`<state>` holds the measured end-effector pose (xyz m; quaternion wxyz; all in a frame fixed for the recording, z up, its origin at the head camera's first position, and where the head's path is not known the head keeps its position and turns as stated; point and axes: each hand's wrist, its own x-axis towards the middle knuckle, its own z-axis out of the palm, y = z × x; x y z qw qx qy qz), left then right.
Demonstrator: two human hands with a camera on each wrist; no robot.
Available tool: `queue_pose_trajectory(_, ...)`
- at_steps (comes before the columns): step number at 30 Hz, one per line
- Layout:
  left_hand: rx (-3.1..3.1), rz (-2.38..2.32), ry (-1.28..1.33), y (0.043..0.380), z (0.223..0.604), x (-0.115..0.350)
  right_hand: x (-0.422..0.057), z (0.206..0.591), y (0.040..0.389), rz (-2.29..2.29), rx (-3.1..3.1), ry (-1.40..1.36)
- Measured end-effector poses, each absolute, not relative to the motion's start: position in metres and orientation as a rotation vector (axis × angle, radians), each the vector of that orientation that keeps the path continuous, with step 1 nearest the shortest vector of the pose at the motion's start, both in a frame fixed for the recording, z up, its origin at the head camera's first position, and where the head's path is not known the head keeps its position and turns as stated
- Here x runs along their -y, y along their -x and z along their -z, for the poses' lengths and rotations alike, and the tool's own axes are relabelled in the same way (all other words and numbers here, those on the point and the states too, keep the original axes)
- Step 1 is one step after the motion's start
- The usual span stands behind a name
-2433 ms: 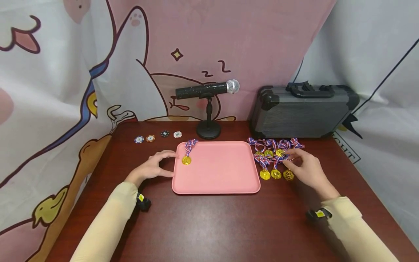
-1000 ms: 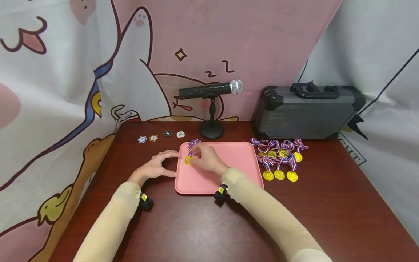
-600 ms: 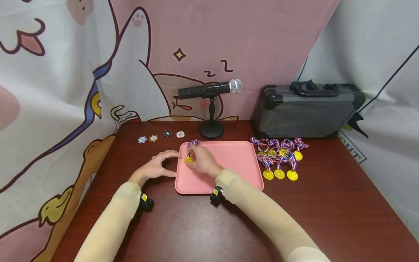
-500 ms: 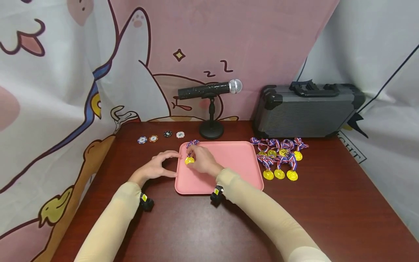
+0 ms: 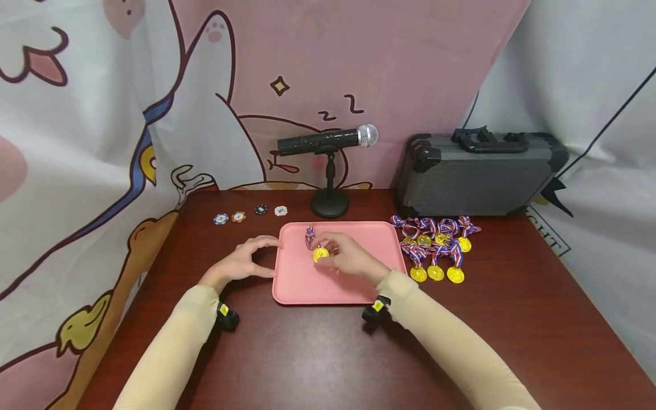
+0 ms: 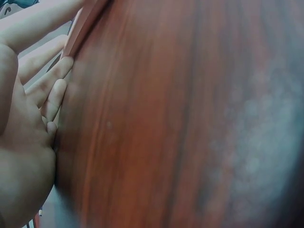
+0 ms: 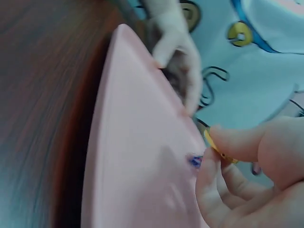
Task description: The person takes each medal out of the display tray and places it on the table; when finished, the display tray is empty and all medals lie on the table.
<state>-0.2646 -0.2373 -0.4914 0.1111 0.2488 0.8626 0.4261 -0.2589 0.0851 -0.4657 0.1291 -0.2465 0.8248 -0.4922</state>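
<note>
In the head view my right hand (image 5: 348, 256) pinches a gold medal (image 5: 320, 254) over the left half of a pink tray (image 5: 359, 290). Its red, white and blue ribbon (image 5: 310, 236) trails beyond it to the upper left. Thumb and fingers hold the medal (image 7: 213, 142) by its edge in the right wrist view. My left hand (image 5: 241, 263), thumb and fingers spread apart, touches the left rim of the tray. The left wrist view shows that hand's extended fingers (image 6: 50, 80) at the rim. To the tray's right lie several more medals (image 5: 435, 273) with ribbons.
Behind the tray, a microphone (image 5: 328, 141) rests on a black stand (image 5: 329, 204). A grey hard case (image 5: 482, 179) stands at the back right. Several poker chips (image 5: 238, 217) lie at the back left. Printed cloth hangs around the brown table (image 5: 307, 353).
My right hand went from the medals at right to the one on the tray, took hold of it, and has since moved it rightward. The left hand stays at the rim.
</note>
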Motion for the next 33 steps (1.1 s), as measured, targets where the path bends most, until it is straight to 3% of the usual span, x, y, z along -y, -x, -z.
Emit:
queue_pose_trajectory(9,-2.519,-1.270,-0.733,0.264,0.493,0.237,-0.179,0.441,0.231,1.597,-2.457,0.697)
queue_pose_trajectory(22,-2.511,-1.279,-0.728,0.264,0.492,0.238,-0.327,0.416,0.201,1.508,-2.836,0.425)
queue_pose_trajectory(33,-2.513,-1.262,-0.704,0.265,0.490,0.236,-0.395,0.419,0.195,1.373,-3.034,0.173)
